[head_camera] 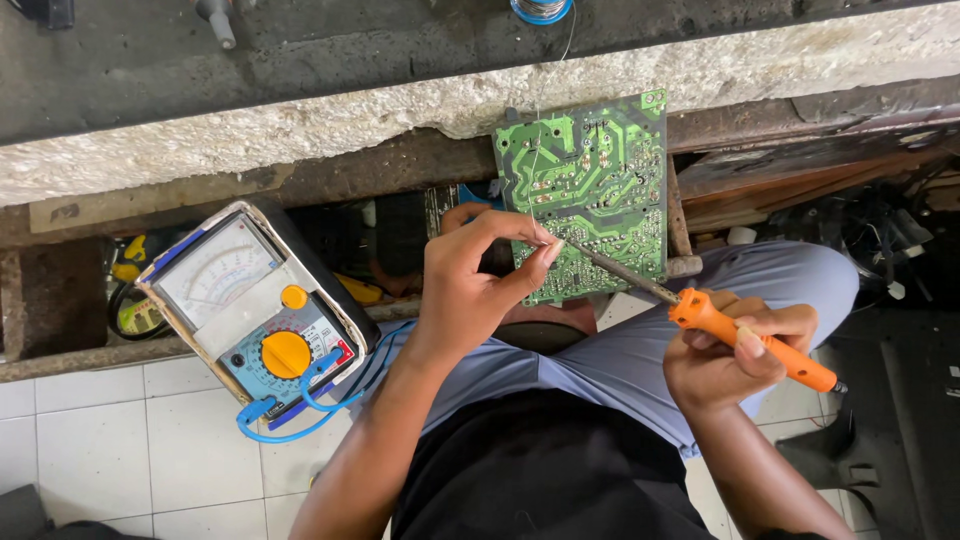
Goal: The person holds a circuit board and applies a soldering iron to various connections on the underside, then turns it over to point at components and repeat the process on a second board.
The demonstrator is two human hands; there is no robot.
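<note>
The left hand pinches a thin solder wire against the green circuit board, which leans against the bench. The right hand grips an orange soldering iron, tip at the same spot. The joint looks mid-soldering, though I cannot tell how many remain; an analog multimeter sits unused nearby.

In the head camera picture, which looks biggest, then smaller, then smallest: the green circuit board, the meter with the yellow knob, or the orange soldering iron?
1. Meter and green circuit board: too alike to rank, and the meter may be nearer the camera.
2. Orange soldering iron, smallest.

1 green circuit board, 1 orange soldering iron, 1 analog multimeter, 1 solder spool, 2 hands
</note>
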